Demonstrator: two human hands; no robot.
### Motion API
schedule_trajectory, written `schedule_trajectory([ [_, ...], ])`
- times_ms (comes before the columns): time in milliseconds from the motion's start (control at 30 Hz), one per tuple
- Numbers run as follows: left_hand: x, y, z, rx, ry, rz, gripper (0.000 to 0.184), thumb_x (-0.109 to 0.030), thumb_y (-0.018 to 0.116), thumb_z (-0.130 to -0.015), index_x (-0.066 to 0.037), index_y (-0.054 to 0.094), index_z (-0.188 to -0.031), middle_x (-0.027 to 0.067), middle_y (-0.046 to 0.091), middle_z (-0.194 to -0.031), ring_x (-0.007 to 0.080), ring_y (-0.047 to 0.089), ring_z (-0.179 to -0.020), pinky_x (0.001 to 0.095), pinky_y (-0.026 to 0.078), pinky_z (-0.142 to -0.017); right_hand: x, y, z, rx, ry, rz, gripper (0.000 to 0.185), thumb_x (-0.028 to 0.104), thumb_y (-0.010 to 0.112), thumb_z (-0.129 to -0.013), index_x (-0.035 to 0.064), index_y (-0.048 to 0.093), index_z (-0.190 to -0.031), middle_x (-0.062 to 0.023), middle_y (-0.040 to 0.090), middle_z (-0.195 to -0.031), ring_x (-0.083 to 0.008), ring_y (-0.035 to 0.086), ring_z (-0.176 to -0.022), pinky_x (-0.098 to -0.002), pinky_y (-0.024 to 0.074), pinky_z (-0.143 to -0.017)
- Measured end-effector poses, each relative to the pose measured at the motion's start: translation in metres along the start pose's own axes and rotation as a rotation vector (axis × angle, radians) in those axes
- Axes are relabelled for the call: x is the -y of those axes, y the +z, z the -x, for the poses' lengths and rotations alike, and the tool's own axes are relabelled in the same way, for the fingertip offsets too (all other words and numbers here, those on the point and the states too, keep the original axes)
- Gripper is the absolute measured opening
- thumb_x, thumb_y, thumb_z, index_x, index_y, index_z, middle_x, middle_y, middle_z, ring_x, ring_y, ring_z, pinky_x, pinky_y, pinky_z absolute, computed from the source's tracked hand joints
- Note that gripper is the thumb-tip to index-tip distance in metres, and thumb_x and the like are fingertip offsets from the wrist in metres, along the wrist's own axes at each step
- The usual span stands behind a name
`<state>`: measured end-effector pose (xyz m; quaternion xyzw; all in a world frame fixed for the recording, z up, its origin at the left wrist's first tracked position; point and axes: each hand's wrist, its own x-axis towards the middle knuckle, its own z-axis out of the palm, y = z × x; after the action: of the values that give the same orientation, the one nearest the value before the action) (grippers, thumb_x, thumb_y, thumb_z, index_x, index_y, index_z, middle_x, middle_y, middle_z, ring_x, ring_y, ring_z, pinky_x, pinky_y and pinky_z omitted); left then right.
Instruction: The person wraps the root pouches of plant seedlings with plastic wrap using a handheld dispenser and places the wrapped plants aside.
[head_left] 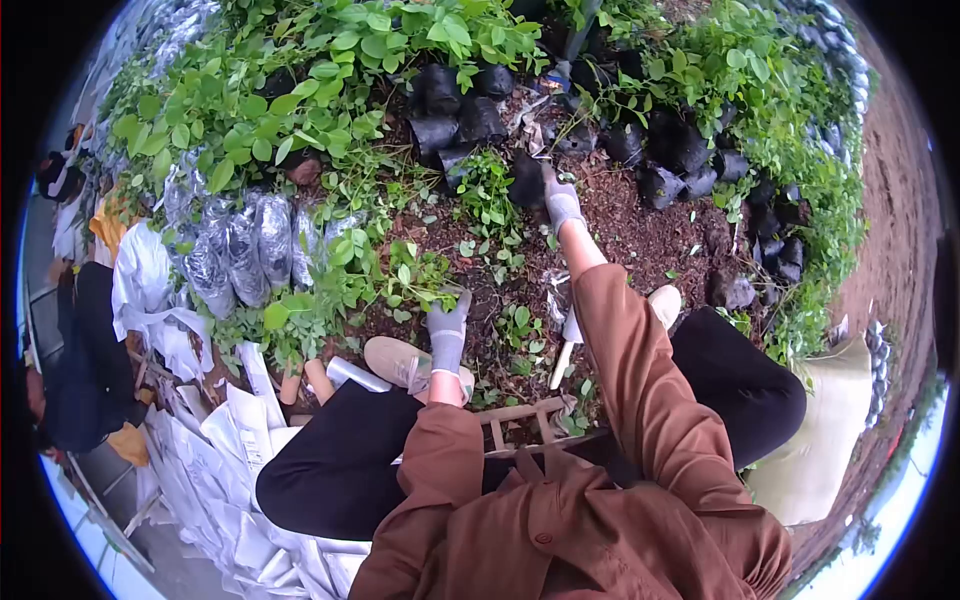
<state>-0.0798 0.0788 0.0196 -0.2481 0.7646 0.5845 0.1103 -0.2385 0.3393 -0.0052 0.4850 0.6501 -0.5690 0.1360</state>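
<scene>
My left hand (449, 325), in a grey glove, is closed on the stem end of a leafy green cutting (415, 275) just above my shoe. Farther forward, my right hand (562, 200), gloved too, reaches out with its fingers against a black plant bag (527, 182); the fingers look wrapped round its right edge. A leafy seedling (487, 188) lies to the left of that bag. Between my hands are dark soil (480, 300) and scattered leaves. A tool with a pale handle (562, 362) lies on the ground below my right forearm.
Black bags (680, 150) with plants stand ahead and to the right. Plastic-wrapped bundles (240, 250) lie at the left, above a pile of white sheets (235, 450). A wooden frame (520, 412) is before me. Another person (90, 350) is at the far left; a pale sack (820, 430) lies right.
</scene>
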Motion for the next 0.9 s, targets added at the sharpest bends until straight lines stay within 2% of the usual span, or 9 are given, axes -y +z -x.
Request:
schedule_trajectory([
  [33,-0.002,-0.001,0.002,0.018,0.032,-0.09,0.031,-0.024,0.074,-0.074,-0.002,0.063,-0.092,0.0065,0.065,-0.086,0.0177,0.059,-0.074,0.0303,0.046,-0.072,0.036,-0.01,0.026,0.099,0.091,-0.056,0.052,0.056,0.059,-0.078,0.0036,0.057,-0.082,-0.0106,0.056,-0.063,-0.0202,0.055,-0.046,-0.0323,0.0446,-0.038],
  [233,-0.001,0.006,-0.002,0.092,0.046,-0.421,0.042,-0.03,0.066,-0.078,-0.006,0.057,-0.111,0.011,0.064,-0.104,0.0281,0.06,-0.096,0.0342,0.044,-0.086,0.004,-0.017,-0.002,0.325,0.008,-0.022,0.019,0.024,0.062,-0.077,0.0052,0.061,-0.083,-0.0056,0.056,-0.06,-0.0154,0.049,-0.042,-0.0298,0.0413,-0.036],
  [367,-0.033,0.013,0.001,-0.089,-0.084,-0.435,0.064,-0.032,0.071,-0.072,-0.003,0.046,-0.124,0.0193,0.059,-0.113,0.0336,0.056,-0.103,0.0372,0.042,-0.089,-0.024,-0.037,0.049,0.225,-0.452,0.202,0.046,0.015,0.06,-0.074,-0.0025,0.056,-0.117,-0.0076,0.063,-0.074,-0.0125,0.055,-0.057,-0.0246,0.045,-0.052],
  [500,-0.053,0.01,0.003,-0.127,0.052,-0.376,0.067,-0.031,0.073,-0.069,0.002,0.047,-0.121,0.0241,0.061,-0.104,0.0369,0.058,-0.098,0.0391,0.043,-0.085,-0.01,-0.052,0.165,0.373,-0.433,0.139,0.049,0.01,0.057,-0.075,-0.0077,0.051,-0.12,-0.0029,0.061,-0.083,-0.007,0.051,-0.068,-0.0214,0.0433,-0.063],
  [567,0.036,0.013,-0.042,0.041,0.251,-0.191,0.054,-0.029,0.065,-0.077,0.004,0.049,-0.118,0.0218,0.06,-0.106,0.0334,0.058,-0.098,0.0387,0.043,-0.087,-0.017,-0.04,0.182,0.44,-0.582,0.298,0.048,0.012,0.056,-0.077,-0.0041,0.051,-0.122,-0.0061,0.064,-0.086,-0.0102,0.055,-0.071,-0.0237,0.0449,-0.067],
  [633,0.016,0.019,-0.053,0.116,-0.427,1.298,0.039,-0.021,0.054,-0.086,0.005,0.051,-0.115,0.0169,0.059,-0.109,0.0279,0.058,-0.096,0.0369,0.044,-0.089,-0.026,-0.019,0.19,0.453,-0.651,0.416,0.041,0.013,0.057,-0.078,0.0001,0.056,-0.117,-0.0073,0.066,-0.085,-0.0157,0.06,-0.073,-0.0264,0.047,-0.07],
  [700,0.011,0.007,-0.053,0.141,-0.321,1.071,0.023,-0.011,0.049,-0.087,0.001,0.054,-0.106,0.0059,0.063,-0.088,0.0153,0.057,-0.072,0.0305,0.05,-0.075,-0.048,0.006,0.165,0.372,-0.801,0.771,0.042,0.017,0.059,-0.077,0.0108,0.056,-0.119,-0.0175,0.064,-0.088,-0.0241,0.063,-0.078,-0.0331,0.0467,-0.073],
  [833,-0.031,-0.043,-0.013,0.585,-0.232,0.802,0.076,0.004,0.068,-0.068,-0.002,0.03,-0.133,0.0106,0.059,-0.107,0.0183,0.063,-0.084,0.0295,0.052,-0.076,-0.052,0.003,0.17,0.461,-0.821,0.344,0.037,0.015,0.057,-0.077,0.0104,0.059,-0.113,-0.0167,0.063,-0.099,-0.0307,0.061,-0.091,-0.0363,0.0464,-0.082],
  [900,-0.068,-0.038,0.009,0.529,-0.106,0.72,0.055,0.003,0.069,-0.07,0.001,0.044,-0.119,0.0143,0.061,-0.102,0.0214,0.065,-0.077,0.0293,0.054,-0.074,-0.033,0.002,0.195,0.51,-0.767,0.396,0.039,0.01,0.055,-0.075,0.0106,0.058,-0.115,-0.0167,0.062,-0.102,-0.0298,0.06,-0.093,-0.0343,0.0458,-0.084],
])
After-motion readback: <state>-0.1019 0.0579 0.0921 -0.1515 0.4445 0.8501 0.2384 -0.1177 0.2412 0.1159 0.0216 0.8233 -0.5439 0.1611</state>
